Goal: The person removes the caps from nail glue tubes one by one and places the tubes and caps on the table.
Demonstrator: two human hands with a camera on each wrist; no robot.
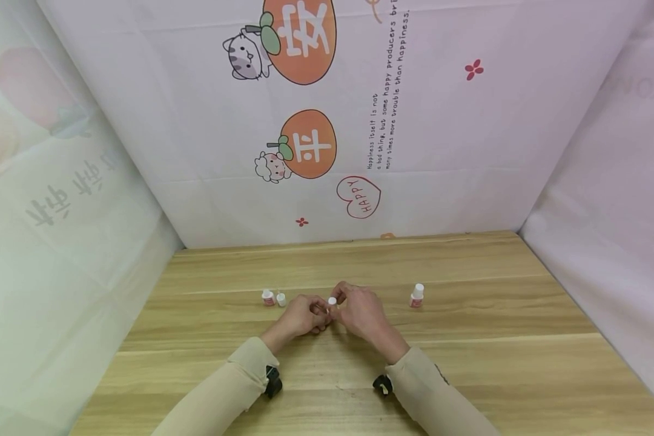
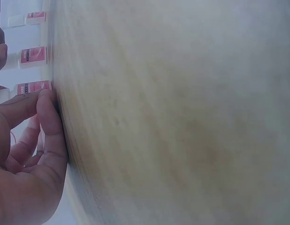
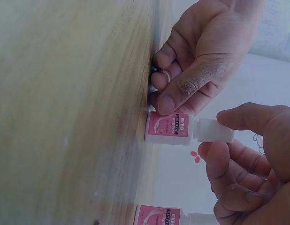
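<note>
Near the middle of the table, my left hand point(image 1: 300, 316) grips a small nail glue bottle point(image 3: 169, 127) low down, thumb against its pink label. The bottle stands upright. Thumb and finger of my right hand point(image 1: 364, 310) pinch its white cap point(image 3: 214, 131) from above, where a narrow neck shows between cap and bottle. Another bottle with the same pink label point(image 3: 159, 215) stands just right of it in the right wrist view; in the head view the right hand hides it.
Left of the hands stands a small bottle point(image 1: 268, 298), with a loose white cap point(image 1: 281, 300) beside it, stem pointing up. Farther right, a capped bottle point(image 1: 416, 296) stands upright. Printed white cloth point(image 1: 430, 139) walls the wooden table point(image 1: 469, 363) at the back and sides.
</note>
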